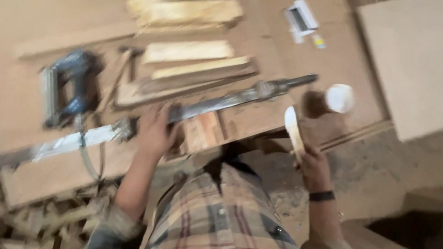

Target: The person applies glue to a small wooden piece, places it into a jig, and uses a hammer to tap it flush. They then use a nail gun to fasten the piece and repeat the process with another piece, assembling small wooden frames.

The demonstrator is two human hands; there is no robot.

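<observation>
My left hand (pixel 156 131) rests on a long metal bar clamp (pixel 218 102) that lies slantwise across the workbench (pixel 27 86), over a small wooden block (pixel 203 131) at the bench's near edge. My right hand (pixel 314 167) holds a thin flat wooden stick (pixel 293 131) with a pale, smeared tip, raised beside the bench edge. A small white-topped jar (pixel 338 98) stands just beyond the stick. The picture is blurred by motion.
A blue nail gun (pixel 67 88) with a hose lies at the left. A hammer (pixel 125 62) and several wood strips (pixel 188 51) lie behind the clamp. A small white box (pixel 301 16) sits at the back. Wood offcuts (pixel 47 221) are piled on the floor at lower left; a board (pixel 425 57) stands at right.
</observation>
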